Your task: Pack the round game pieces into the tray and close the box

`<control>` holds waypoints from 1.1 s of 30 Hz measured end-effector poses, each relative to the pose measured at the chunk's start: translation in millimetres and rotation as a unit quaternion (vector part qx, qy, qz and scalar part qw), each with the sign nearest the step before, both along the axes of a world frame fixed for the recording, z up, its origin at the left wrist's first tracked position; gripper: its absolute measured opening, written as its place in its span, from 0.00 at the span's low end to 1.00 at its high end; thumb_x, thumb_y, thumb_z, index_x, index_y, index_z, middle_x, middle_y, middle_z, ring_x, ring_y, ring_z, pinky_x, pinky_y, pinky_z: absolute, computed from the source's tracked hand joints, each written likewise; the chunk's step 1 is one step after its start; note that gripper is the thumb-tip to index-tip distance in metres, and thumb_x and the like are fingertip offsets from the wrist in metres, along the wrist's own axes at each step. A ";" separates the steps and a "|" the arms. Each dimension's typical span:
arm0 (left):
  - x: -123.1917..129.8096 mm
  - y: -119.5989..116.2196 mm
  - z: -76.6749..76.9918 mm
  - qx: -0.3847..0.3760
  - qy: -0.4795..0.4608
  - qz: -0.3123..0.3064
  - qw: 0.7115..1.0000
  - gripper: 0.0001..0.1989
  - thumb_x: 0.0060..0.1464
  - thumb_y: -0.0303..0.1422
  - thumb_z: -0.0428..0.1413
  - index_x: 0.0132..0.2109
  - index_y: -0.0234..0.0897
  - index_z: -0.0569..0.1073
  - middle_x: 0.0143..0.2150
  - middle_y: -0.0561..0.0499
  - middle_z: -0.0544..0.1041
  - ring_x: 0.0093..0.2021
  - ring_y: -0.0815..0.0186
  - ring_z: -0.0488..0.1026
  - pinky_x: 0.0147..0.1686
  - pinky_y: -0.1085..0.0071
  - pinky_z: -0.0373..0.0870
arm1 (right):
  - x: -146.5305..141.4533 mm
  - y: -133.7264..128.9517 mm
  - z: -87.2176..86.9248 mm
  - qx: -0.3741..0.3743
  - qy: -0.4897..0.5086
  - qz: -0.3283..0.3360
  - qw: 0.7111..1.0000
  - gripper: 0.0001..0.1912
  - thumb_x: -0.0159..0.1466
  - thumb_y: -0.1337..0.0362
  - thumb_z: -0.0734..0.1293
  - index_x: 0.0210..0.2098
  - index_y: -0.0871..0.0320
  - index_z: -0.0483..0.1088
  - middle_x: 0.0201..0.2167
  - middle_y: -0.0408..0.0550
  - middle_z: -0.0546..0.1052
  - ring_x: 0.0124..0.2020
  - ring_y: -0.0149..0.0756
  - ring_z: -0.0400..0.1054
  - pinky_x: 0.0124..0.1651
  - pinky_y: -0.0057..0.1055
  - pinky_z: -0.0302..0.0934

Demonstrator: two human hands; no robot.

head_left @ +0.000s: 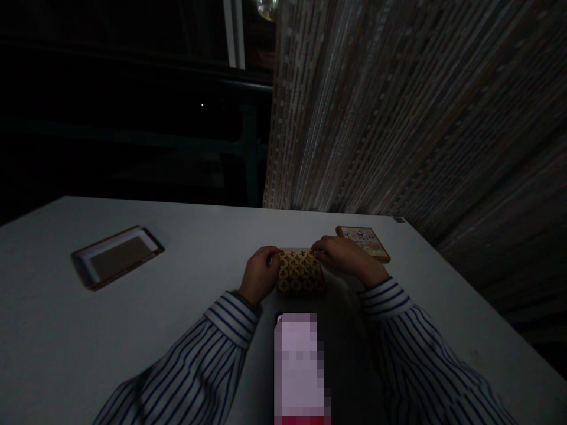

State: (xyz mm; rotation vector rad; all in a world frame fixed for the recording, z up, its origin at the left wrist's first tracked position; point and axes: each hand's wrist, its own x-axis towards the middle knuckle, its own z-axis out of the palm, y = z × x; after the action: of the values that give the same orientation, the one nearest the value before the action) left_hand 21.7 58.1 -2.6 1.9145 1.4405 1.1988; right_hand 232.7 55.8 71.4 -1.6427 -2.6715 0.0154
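Observation:
A compact block of round yellowish xiangqi pieces (301,273) with dark characters lies in rows on the white table in front of me. My left hand (259,274) is closed at the block's left side, its fingertips at the far left corner. At the far right corner, the curled fingers of my right hand (339,254) grip the block's edge. Whether a tray or wrap holds the pieces together is too dark to tell. Just beyond my right hand lies a flat printed box cover (365,243), partly hidden by that hand.
On the left of the white table (190,342) lies an open shallow box part (117,258) with a brown inside. A phone-like object (299,366), blurred out, is near me below the block. A string curtain (345,106) hangs behind the table's right side.

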 end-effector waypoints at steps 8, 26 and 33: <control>-0.9 0.1 -1.3 -0.003 -0.001 -0.005 1.000 0.11 0.52 0.30 0.48 0.39 0.34 0.73 0.40 0.46 0.76 0.40 0.64 0.72 0.43 0.66 0.68 | 0.1 -0.4 0.8 -0.001 0.001 -0.001 1.000 0.13 0.62 0.63 0.58 0.42 0.57 0.71 0.38 0.50 0.75 0.41 0.37 0.67 0.39 0.29 0.56; -0.8 1.2 -2.6 0.005 0.004 -0.005 1.000 0.11 0.52 0.29 0.48 0.39 0.35 0.73 0.39 0.47 0.76 0.40 0.64 0.72 0.43 0.67 0.68 | 0.2 -1.5 0.9 0.008 -0.002 0.003 1.000 0.13 0.62 0.64 0.58 0.42 0.56 0.71 0.38 0.50 0.75 0.39 0.38 0.68 0.36 0.29 0.56; -0.1 0.9 -0.4 -0.001 0.004 -0.004 1.000 0.11 0.52 0.29 0.48 0.39 0.34 0.73 0.39 0.47 0.75 0.40 0.64 0.72 0.42 0.67 0.68 | 2.0 0.4 -1.7 0.014 -0.009 0.004 1.000 0.12 0.61 0.64 0.59 0.41 0.56 0.71 0.38 0.50 0.75 0.39 0.39 0.68 0.36 0.30 0.56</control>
State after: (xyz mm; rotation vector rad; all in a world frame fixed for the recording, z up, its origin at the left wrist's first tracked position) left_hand 21.5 59.0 -2.9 1.9232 1.4369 1.1871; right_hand 234.8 56.2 69.7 -1.6335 -2.6780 -0.0380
